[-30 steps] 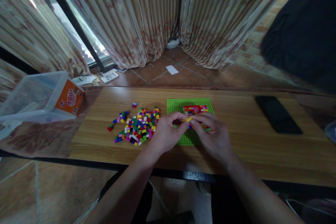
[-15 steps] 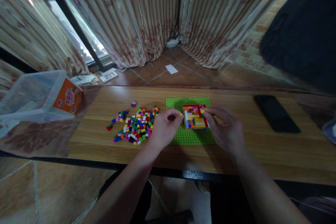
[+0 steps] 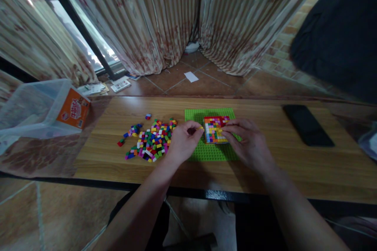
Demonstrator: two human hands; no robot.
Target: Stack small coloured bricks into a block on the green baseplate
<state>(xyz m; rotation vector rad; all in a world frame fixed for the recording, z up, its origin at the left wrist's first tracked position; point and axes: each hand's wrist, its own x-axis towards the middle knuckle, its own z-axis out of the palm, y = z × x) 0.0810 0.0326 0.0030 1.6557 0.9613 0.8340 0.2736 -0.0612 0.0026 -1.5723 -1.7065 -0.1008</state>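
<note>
A block of many-coloured toy bricks [image 3: 211, 135], edged with red at the back, stands on the green studded baseplate [image 3: 212, 154]. My left hand [image 3: 185, 141] is closed in a pinch on a small yellow brick [image 3: 202, 128], just left of the block. From the right, my right hand [image 3: 246, 141] reaches over the block, thumb and forefinger pinched at its top. A bit of yellow shows at those fingertips, apparently a small brick touching the top layer. The right fingers hide the block's right side.
Many loose bricks [image 3: 153, 139] lie in a pile left of the baseplate on the wooden table [image 3: 100, 141]. A black phone [image 3: 308, 125] lies at the right. Beyond the table's left end stands a clear plastic bin [image 3: 35, 102] with an orange label.
My right hand has moved slightly left and down, its fingertips going from the block's right edge to nearer its middle. My left hand keeps its pinch. The whole view has shifted slightly.
</note>
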